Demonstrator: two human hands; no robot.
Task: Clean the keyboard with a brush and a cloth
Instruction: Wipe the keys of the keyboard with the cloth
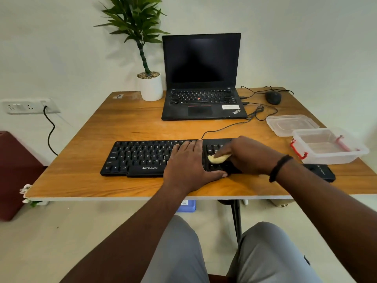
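A black Zebronics keyboard [142, 158] lies across the front of the wooden table [85, 180]. My left hand [188, 160] rests flat on its middle keys, fingers straight, thumb along the front edge. My right hand [248, 154] grips a small yellow cloth [217, 158] and presses it onto the keys at the keyboard's right part. Most of the cloth is hidden under my fingers. No brush shows in the view.
An open black laptop [201, 78] stands behind the keyboard, a potted plant [150, 86] to its left, a wired mouse [273, 97] to its right. A clear plastic box [328, 147] and its lid [291, 124] sit at the right. A dark phone-like device [322, 170] lies by my right wrist.
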